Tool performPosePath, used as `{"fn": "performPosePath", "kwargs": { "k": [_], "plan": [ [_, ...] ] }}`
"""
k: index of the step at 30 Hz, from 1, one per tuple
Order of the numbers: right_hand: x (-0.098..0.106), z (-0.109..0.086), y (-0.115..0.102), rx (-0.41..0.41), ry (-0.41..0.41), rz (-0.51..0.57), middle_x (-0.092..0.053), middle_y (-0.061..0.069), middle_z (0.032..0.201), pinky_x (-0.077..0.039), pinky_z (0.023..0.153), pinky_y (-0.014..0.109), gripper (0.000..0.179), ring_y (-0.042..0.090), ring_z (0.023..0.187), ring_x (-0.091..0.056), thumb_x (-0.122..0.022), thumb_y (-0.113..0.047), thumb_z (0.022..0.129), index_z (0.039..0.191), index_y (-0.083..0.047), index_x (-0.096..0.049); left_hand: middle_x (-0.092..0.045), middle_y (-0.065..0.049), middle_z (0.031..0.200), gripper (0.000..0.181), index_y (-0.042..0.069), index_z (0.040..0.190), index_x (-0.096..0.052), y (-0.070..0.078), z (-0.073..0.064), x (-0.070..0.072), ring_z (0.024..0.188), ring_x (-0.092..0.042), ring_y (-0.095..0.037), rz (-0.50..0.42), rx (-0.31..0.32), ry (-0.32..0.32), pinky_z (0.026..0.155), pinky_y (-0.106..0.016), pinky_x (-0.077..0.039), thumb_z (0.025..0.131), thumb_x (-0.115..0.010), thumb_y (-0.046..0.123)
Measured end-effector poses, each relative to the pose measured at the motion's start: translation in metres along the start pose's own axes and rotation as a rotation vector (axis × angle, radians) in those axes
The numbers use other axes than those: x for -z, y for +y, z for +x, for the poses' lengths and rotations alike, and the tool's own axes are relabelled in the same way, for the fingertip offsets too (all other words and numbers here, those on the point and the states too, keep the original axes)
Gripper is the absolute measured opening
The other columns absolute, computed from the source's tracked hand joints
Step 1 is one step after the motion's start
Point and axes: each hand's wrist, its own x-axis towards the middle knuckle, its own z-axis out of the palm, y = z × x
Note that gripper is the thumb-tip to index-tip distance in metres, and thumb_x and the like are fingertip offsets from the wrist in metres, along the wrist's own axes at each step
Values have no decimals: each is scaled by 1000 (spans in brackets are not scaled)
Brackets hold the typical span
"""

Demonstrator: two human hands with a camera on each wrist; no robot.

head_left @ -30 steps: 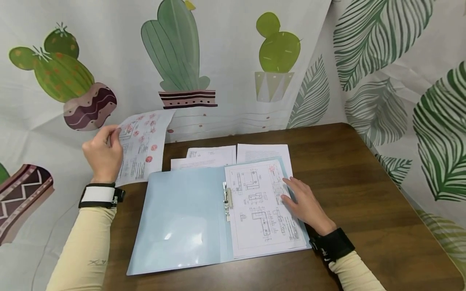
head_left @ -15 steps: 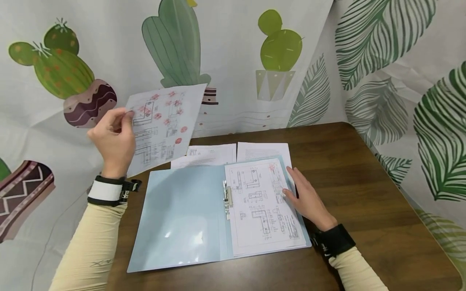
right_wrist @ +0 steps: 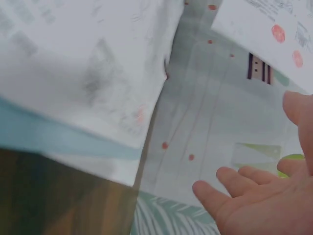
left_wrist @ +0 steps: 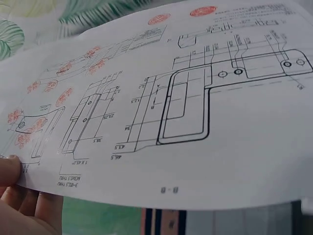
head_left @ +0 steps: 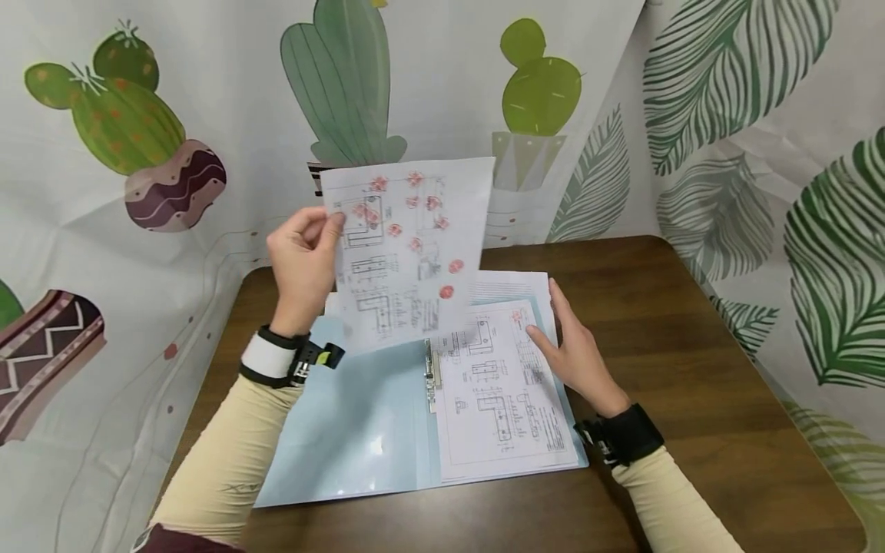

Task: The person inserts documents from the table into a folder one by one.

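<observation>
My left hand (head_left: 304, 257) pinches the left edge of a sheet of paper (head_left: 415, 246) between thumb and fingers. The sheet bears technical drawings and several red stamps, and it stands upright above the folder. Below lies an open light blue folder (head_left: 359, 438) with a metal clip (head_left: 432, 372) along its spine. A stack of drawing sheets (head_left: 512, 415) rests on the folder's right side. My right hand (head_left: 581, 357) is at the stack's right edge with fingers extended, holding nothing. In the right wrist view its fingers (right_wrist: 234, 183) are spread apart.
White printed papers (head_left: 515, 284) lie behind the folder, partly hidden by the raised sheet. The brown wooden table (head_left: 677, 369) extends to the right. A curtain with cactus and leaf prints (head_left: 449, 77) hangs along the back edge.
My left hand has carried the stamped sheet rightward from beyond the folder's left side to over its middle. The right hand has lifted slightly and its thumb has opened away from the stack.
</observation>
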Motion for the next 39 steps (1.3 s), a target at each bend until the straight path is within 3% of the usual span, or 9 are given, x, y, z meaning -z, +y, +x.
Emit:
{"fn": "performPosePath", "kwargs": {
  "k": [7, 12, 15, 18, 28, 31, 33, 39],
  "plan": [
    [1, 5, -14, 18, -3, 265, -41, 13, 161, -40, 112, 38, 71, 34, 142, -47, -61, -14, 105, 164, -16, -24, -77, -17, 101, 24, -3, 110, -73, -3, -20, -28, 78, -76, -16, -171, 146, -104, 66, -25, -59, 101, -68, 18],
    [3, 4, -19, -11, 31, 335, -66, 18, 135, -53, 92, 21, 55, 29, 116, -69, -62, -14, 104, 156, -10, -43, -77, -17, 105, 25, -4, 113, -72, -6, -34, -44, 82, -76, -18, -243, 227, -140, 68, -27, -60, 101, -67, 18],
    [5, 2, -22, -41, 65, 352, -75, 19, 113, -58, 78, 25, 46, 22, 93, -73, -64, -13, 103, 146, -4, -54, -77, -18, 105, 25, -4, 114, -71, -9, -41, -51, 82, -76, -18, -268, 268, -149, 68, -27, -60, 101, -67, 18],
    [7, -1, -24, -76, 98, 364, -76, 18, 103, -59, 72, 30, 36, 15, 82, -71, -65, -14, 102, 136, -1, -62, -76, -19, 105, 26, -4, 114, -71, -12, -46, -56, 82, -76, -18, -287, 300, -153, 67, -27, -59, 101, -67, 17],
    [10, -9, -21, -134, 129, 367, -78, 14, 99, -58, 60, 31, 24, 22, 75, -72, -69, -18, 100, 118, -3, -72, -77, -16, 104, 26, -1, 115, -71, -24, -58, -63, 80, -73, -19, -295, 386, -175, 61, -23, -56, 101, -67, 21],
    [11, -9, -21, -154, 139, 365, -78, 13, 99, -58, 59, 29, 25, 21, 76, -73, -71, -20, 99, 117, -3, -73, -76, -16, 105, 27, -1, 117, -71, -25, -60, -63, 82, -73, -21, -272, 376, -208, 65, -25, -58, 102, -67, 21],
    [13, -10, -20, -172, 140, 362, -78, 13, 100, -58, 60, 28, 26, 21, 77, -73, -71, -21, 99, 117, -3, -73, -77, -15, 106, 28, 1, 118, -71, -27, -61, -63, 83, -73, -21, -219, 333, -233, 66, -26, -59, 102, -66, 23],
    [23, -12, -13, -250, 122, 374, -77, 17, 104, -60, 64, 30, 31, 21, 80, -73, -70, -24, 100, 120, -1, -71, -71, -12, 127, 34, 3, 133, -65, -36, -66, -59, 110, -72, -24, -13, 122, -282, 85, -41, -60, 103, -64, 20]
  ]
}}
